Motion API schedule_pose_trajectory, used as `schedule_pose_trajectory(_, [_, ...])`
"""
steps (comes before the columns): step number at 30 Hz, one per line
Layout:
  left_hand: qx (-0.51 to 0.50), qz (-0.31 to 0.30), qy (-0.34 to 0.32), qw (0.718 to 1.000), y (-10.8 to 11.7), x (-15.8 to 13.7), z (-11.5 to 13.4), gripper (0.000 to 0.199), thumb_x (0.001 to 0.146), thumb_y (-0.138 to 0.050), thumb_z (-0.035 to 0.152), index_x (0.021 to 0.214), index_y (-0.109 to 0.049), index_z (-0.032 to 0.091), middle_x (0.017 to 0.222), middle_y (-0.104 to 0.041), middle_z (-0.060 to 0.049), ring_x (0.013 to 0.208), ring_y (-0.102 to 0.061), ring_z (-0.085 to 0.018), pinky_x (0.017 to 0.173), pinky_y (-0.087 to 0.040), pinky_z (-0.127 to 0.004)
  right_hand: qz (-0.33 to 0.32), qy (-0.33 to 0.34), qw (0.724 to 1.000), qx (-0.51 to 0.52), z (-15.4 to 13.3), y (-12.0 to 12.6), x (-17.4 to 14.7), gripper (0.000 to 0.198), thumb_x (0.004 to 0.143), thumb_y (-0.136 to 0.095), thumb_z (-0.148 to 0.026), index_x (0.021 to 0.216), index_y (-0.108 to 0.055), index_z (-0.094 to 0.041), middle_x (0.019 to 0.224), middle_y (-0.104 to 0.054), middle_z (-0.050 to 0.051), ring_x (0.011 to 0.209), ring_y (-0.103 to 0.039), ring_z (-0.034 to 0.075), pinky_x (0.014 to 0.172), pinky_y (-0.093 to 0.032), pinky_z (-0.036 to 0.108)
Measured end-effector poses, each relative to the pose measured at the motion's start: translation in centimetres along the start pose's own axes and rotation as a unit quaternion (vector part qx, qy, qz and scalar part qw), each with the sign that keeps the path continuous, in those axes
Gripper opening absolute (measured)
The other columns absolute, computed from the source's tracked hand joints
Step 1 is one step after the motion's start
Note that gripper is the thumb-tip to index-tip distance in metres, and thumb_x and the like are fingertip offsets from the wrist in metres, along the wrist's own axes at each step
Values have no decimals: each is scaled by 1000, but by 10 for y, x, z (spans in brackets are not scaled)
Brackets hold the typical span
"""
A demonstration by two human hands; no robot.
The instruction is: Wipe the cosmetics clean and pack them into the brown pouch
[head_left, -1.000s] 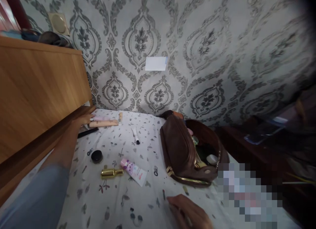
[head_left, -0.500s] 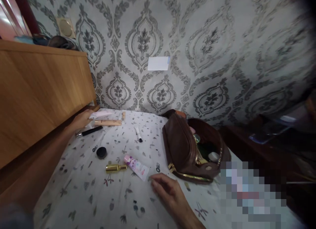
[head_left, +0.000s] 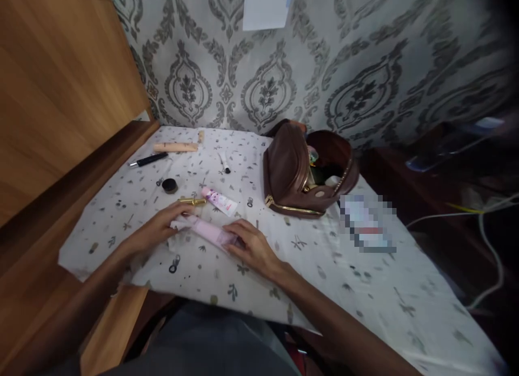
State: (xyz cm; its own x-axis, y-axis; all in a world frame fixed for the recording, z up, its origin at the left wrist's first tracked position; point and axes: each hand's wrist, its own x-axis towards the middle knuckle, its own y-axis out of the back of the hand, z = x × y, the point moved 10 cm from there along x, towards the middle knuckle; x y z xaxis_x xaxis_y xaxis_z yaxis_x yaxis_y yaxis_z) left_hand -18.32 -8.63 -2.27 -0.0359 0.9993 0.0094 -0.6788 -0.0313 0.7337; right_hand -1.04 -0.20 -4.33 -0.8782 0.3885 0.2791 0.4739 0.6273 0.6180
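A long pink packet in clear wrapping [head_left: 208, 229] is held between my two hands, low over the near part of the table. My left hand [head_left: 164, 222] grips its left end. Fingers of my right hand [head_left: 253, 245] close round its right end. Just beyond my left hand lies a gold lipstick-like tube [head_left: 192, 201], partly covered by the fingers. Beside that lies a pink and white squeeze tube [head_left: 220, 201]. Farther back are a small black round jar [head_left: 170, 186], a black pen [head_left: 148, 160], a peach tube [head_left: 175, 147] and a small white tube with a black cap [head_left: 224, 163].
An unzipped brown bag [head_left: 290, 168] with several items inside stands at the back right. Right of it lies a blurred-out flat item [head_left: 368, 223]. A wooden cabinet [head_left: 68, 57] borders the left side; patterned wallpaper [head_left: 267, 89] is behind. White cables [head_left: 492, 257] hang at right.
My left hand has brought the pink packet from the far left towards me. My right hand has moved left and taken its other end. The view has tilted down.
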Motion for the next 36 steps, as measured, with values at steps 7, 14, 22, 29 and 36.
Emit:
schedule_pose_trajectory(7, [264,207,139,932,6,-62,-7,56,97,-43,49,144,-43,20,142,-46,-19,131,-44,-35,106,-41,-51,-15,55,996,-70,-14,-2,-5,42,90,-66,-35,127,-59,-16,121,-60,14,111,-58,27,94,-53,44])
schedule_pose_trajectory(14, [334,159,132,920,-14,-88,-4,51,100,-34,35,149,-39,18,144,-45,-20,131,-46,-35,99,-47,-53,-18,83,988,-127,-15,-8,-5,43,86,-71,-31,124,-61,-14,113,-64,13,104,-57,28,90,-53,47])
schedule_pose_trajectory(22, [196,284,71,936,31,-64,28,29,96,-48,29,117,-65,19,104,-65,-7,94,-63,-21,86,-53,-35,-20,92,985,-147,-16,-8,-6,46,83,-73,-31,125,-61,-17,111,-62,12,102,-55,27,88,-52,46])
schedule_pose_trajectory(29, [203,261,57,942,13,-21,40,28,97,-44,26,112,-66,17,98,-60,-7,92,-59,-22,82,-51,-37,-32,89,986,-139,-17,-8,-6,44,85,-71,-34,125,-62,-17,108,-62,11,100,-55,27,88,-51,46])
schedule_pose_trajectory(36, [231,220,53,946,-12,-8,59,25,98,-42,23,107,-65,18,99,-56,-7,95,-56,-22,87,-49,-37,-17,86,991,-101,-12,-7,-6,56,83,-75,-39,131,-56,-17,110,-62,12,103,-56,28,90,-51,48])
